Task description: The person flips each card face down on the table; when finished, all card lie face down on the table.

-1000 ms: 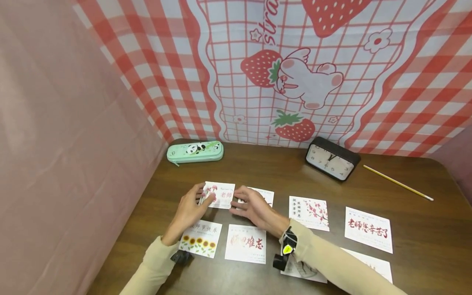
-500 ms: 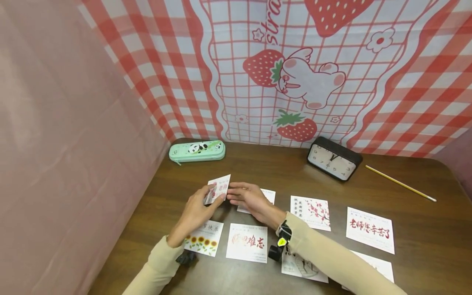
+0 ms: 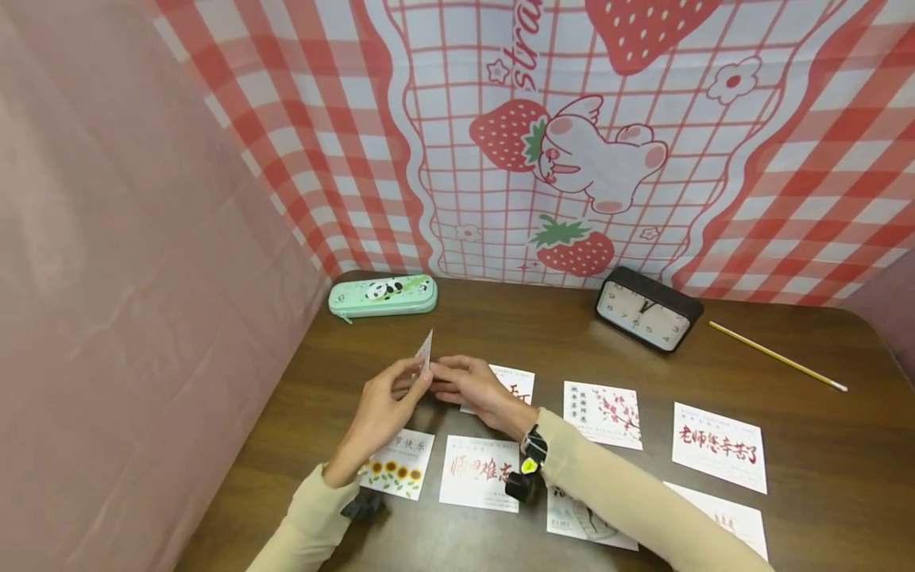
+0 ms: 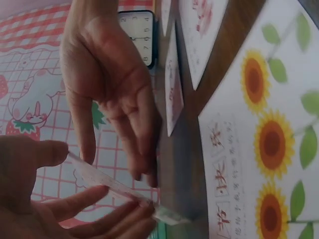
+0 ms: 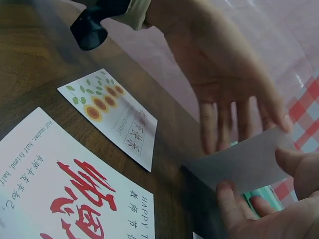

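My left hand (image 3: 386,405) pinches a small white greeting card (image 3: 425,354) between thumb and fingers. The card stands on edge, nearly edge-on to the head view, above the left part of the table. My right hand (image 3: 475,393) is at the card's right side, its fingers and thumb extended to it. In the right wrist view the card's plain back (image 5: 256,162) faces the right hand (image 5: 284,214), whose fingertips overlap it. Below the left hand lies a sunflower card (image 3: 395,470); a card with red characters (image 3: 477,470) lies beside it. Another card (image 3: 518,385) is partly hidden behind the right hand.
More cards lie to the right, among them a blossom card (image 3: 604,415) and a red-lettered card (image 3: 718,446). A green panda pencil case (image 3: 382,295), a black clock (image 3: 646,308) and a yellow pencil (image 3: 775,355) lie along the back, before a strawberry-print cloth (image 3: 457,159).
My left hand has lifted the card off the table and turned it from face-up to on edge. The right hand has moved slightly left, closer to the card.
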A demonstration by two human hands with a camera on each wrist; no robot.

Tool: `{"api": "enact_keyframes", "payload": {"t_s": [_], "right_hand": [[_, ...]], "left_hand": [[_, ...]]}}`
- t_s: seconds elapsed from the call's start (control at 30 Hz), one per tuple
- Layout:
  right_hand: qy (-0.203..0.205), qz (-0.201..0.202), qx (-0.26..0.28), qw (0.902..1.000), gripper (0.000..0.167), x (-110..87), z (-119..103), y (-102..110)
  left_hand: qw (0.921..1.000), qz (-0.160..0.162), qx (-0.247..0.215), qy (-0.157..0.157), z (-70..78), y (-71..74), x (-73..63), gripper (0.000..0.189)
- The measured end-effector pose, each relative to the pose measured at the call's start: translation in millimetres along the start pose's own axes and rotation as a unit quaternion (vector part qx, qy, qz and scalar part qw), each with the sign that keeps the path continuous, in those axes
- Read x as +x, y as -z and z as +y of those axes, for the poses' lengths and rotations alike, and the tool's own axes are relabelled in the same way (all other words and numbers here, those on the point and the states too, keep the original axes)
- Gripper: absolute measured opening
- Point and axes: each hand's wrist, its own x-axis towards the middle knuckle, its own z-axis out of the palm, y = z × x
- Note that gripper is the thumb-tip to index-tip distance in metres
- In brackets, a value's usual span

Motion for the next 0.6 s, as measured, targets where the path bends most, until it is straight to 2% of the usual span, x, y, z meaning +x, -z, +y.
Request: {"api": "enact_keyframes", "payload": {"t_s": [0.17, 0.33, 0.47, 0.6], "right_hand": [[-0.014, -0.001, -0.010, 0.9999, 0.073, 1.9, 1, -2], [-0.018, 0.023, -0.037, 0.9989, 0.087, 2.9, -1, -5], [0.005, 0.060, -0.075, 0.9953, 0.080, 4.8, -2, -6], [0.028, 0.099, -0.100, 0.9896, 0.061, 7.5, 0, -4]], "left_hand": [[0.9966, 0.033, -0.071, -0.027, 3.3, 3.0, -1.8, 0.036], [0.9878, 0.066, -0.135, -0.041, 6.2, 6.3, -2.2, 0.027], [0.9800, 0.079, -0.180, -0.031, 7.4, 10.7, -0.1, 0.027], [0.9775, 0.100, -0.185, -0.010, 4.3, 17.0, 3.2, 0.030]]}}
